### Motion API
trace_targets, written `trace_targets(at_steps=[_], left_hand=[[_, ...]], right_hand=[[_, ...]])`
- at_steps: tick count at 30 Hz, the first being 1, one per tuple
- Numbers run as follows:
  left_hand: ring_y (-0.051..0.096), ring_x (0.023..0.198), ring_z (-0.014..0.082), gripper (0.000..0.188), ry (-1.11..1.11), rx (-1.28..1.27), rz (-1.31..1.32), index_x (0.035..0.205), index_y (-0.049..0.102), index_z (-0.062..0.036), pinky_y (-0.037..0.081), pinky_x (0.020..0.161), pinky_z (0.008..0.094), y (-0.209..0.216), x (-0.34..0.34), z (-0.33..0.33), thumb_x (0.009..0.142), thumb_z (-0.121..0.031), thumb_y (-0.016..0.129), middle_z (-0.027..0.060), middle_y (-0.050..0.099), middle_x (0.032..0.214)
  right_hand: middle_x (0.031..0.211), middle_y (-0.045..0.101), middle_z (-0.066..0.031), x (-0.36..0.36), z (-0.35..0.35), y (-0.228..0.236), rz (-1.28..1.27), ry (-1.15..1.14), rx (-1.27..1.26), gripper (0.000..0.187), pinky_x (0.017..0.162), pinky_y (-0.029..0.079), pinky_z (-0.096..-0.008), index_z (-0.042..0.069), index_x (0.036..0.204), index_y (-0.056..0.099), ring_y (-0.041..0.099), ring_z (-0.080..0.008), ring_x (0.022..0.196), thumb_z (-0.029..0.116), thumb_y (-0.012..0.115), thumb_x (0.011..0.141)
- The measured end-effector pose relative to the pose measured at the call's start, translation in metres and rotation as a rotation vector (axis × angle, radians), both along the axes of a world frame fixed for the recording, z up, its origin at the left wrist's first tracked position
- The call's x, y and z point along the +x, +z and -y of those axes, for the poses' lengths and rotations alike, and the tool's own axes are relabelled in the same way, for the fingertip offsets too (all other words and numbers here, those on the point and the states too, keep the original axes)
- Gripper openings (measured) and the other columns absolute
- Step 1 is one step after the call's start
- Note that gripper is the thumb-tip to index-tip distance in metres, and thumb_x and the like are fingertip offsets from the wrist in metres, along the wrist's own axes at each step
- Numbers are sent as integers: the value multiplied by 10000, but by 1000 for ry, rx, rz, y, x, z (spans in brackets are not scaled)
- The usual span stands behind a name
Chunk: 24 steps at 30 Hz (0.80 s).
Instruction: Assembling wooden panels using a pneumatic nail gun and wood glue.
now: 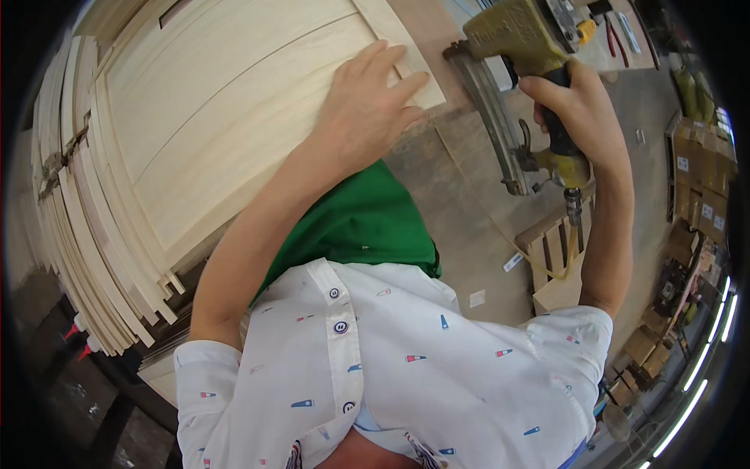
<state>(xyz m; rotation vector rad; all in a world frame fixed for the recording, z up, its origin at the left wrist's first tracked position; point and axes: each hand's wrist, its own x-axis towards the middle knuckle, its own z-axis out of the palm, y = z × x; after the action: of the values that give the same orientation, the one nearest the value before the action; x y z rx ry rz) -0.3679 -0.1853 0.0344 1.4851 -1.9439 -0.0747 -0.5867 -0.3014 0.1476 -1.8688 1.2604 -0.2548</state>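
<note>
My left hand (363, 102) rests on the right edge of a pale wooden panel (226, 109), its fingers spread over the frame strip. The panel looks like a framed cabinet door, with long straight joint lines across its face. My right hand (586, 105) is wrapped round the black grip of a yellow-green air nailer (516, 31). It is held up to the right of the panel, apart from it, with its long magazine slanting down toward me. An air hose (573, 234) hangs from the fitting at the lower end of the grip.
Long wooden strips (86, 234) are stacked along the panel's left side, with red-tipped bottles (84, 344) below them. Red-handled pliers (617, 41) lie on a surface at the far right. Cardboard boxes (698, 168) are piled at right, and a slatted wooden pallet (551, 254) sits on the floor.
</note>
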Motion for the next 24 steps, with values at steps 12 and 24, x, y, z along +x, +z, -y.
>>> trace_targets(at_steps=[12, 24], left_hand=[[538, 858, 274, 315, 178, -45, -25, 1010, 664, -15, 466, 739, 363, -11, -30, -11, 728, -109, 769, 100, 584, 895], [526, 843, 272, 309, 176, -57, -99, 988, 669, -13, 464, 736, 365, -15, -28, -9, 699, -66, 764, 99, 559, 870]], right_hand=[[561, 542, -36, -7, -7, -11, -30, 85, -187, 299, 444, 391, -250, -41, 808, 590, 532, -89, 477, 253, 633, 841], [548, 553, -58, -6, -6, -12, 16, 64, -195, 324, 472, 428, -275, -76, 843, 586, 559, -109, 495, 235, 652, 784]])
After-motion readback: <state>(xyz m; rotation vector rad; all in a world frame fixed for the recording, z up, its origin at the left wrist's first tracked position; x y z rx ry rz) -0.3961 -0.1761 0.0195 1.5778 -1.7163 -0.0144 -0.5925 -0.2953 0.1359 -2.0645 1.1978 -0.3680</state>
